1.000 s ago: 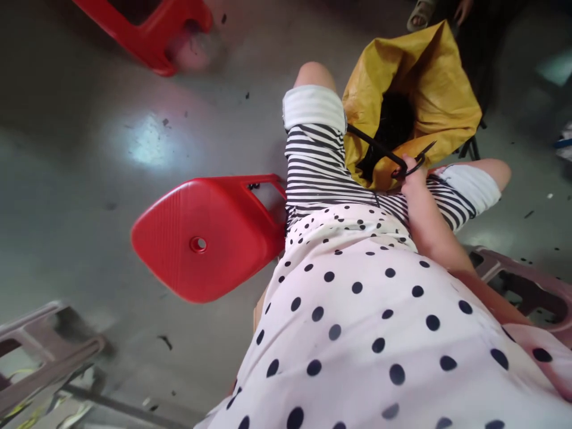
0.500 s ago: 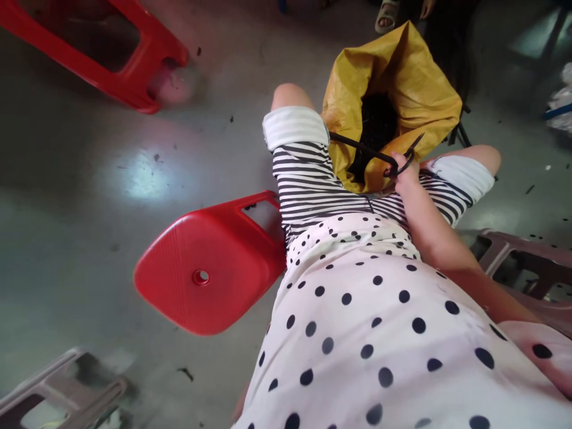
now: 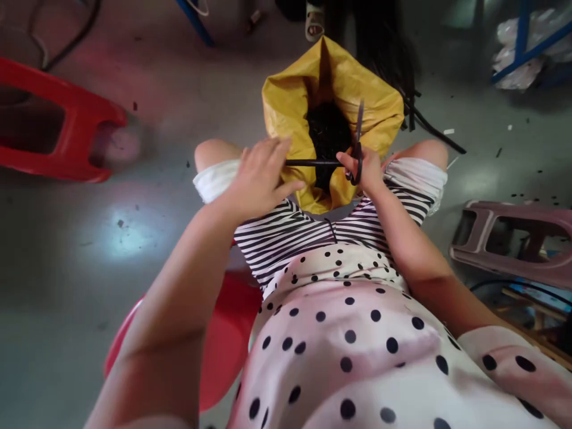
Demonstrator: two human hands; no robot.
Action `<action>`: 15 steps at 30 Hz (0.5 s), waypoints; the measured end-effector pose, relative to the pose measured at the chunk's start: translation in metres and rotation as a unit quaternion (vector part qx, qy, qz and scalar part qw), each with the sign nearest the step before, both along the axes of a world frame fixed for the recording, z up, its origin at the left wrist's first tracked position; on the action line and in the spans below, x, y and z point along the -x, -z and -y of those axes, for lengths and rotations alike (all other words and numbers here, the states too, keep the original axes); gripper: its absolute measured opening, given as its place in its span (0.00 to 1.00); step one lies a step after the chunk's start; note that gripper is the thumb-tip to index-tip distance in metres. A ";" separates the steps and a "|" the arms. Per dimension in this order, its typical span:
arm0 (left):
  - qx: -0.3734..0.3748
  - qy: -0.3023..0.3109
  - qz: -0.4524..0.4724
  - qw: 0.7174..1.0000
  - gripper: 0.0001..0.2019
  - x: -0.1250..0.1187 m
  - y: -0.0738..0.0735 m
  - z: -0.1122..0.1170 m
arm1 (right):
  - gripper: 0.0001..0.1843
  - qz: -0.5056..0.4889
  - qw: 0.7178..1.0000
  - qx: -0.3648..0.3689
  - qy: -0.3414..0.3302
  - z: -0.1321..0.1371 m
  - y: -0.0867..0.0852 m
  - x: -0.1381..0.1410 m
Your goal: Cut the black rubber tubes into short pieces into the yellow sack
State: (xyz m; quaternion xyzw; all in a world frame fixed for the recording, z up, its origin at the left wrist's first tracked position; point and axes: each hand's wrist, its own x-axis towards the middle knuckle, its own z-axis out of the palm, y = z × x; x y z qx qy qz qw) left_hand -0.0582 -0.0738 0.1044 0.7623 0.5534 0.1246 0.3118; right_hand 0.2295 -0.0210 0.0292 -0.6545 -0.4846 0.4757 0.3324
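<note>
My right hand [image 3: 370, 171] is closed around black-handled scissors [image 3: 358, 134], whose blades point away from me. A thin black tube [image 3: 315, 162] runs crosswise from near its fingertips to my left hand. My left hand [image 3: 264, 177] lies over the tube's left end, palm down, fingers stretched out and thumb apart; whether it touches the tube is hidden. Below the tube, between my knees, stands a yellow sack [image 3: 286, 104] with its mouth open. Dark pieces [image 3: 329, 131] fill its inside, too small to make out singly.
Long black strips [image 3: 415, 113] lie on the floor behind the sack, near a person's sandalled foot [image 3: 314, 22]. A red stool [image 3: 227, 345] is by my left side, another red stool [image 3: 84, 128] farther left. On the right stands a brownish stool [image 3: 513, 238].
My left hand has come into view and reached over the tube's left end. The view has shifted, so the sack appears farther left. My right hand still holds the scissors.
</note>
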 end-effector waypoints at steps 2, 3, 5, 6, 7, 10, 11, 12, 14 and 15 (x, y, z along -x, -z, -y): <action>0.013 0.061 -0.019 0.998 0.41 -0.036 0.030 -0.046 | 0.24 0.023 0.999 -0.019 -0.023 -0.009 -0.005 -0.003; 0.011 0.073 -0.007 0.997 0.34 -0.053 0.047 -0.064 | 0.24 0.027 0.999 -0.025 -0.022 -0.012 -0.004 -0.004; 0.032 0.075 0.029 0.996 0.22 -0.075 0.079 -0.084 | 0.25 0.018 1.000 -0.024 -0.005 -0.014 0.003 -0.008; 0.055 0.070 0.049 0.995 0.20 -0.081 0.093 -0.088 | 0.25 0.009 1.000 -0.016 0.009 -0.013 0.009 -0.009; 0.078 0.062 0.067 0.993 0.20 -0.084 0.104 -0.089 | 0.25 0.000 1.000 -0.004 0.025 -0.011 0.016 -0.010; 0.126 0.062 0.085 0.987 0.19 -0.083 0.126 -0.080 | 0.25 -0.013 0.996 0.046 0.074 -0.006 0.036 -0.014; 0.127 0.068 0.082 0.986 0.19 -0.083 0.129 -0.076 | 0.25 -0.014 0.994 0.061 0.087 -0.005 0.042 -0.015; 0.121 0.072 0.079 0.987 0.19 -0.083 0.132 -0.074 | 0.24 -0.011 0.993 0.070 0.097 -0.006 0.047 -0.017; 0.097 0.069 0.068 0.991 0.19 -0.084 0.135 -0.072 | 0.22 0.006 0.992 0.068 0.107 -0.010 0.053 -0.020; 0.083 0.057 0.059 0.993 0.19 -0.084 0.137 -0.073 | 0.20 0.024 0.992 0.055 0.110 -0.012 0.054 -0.022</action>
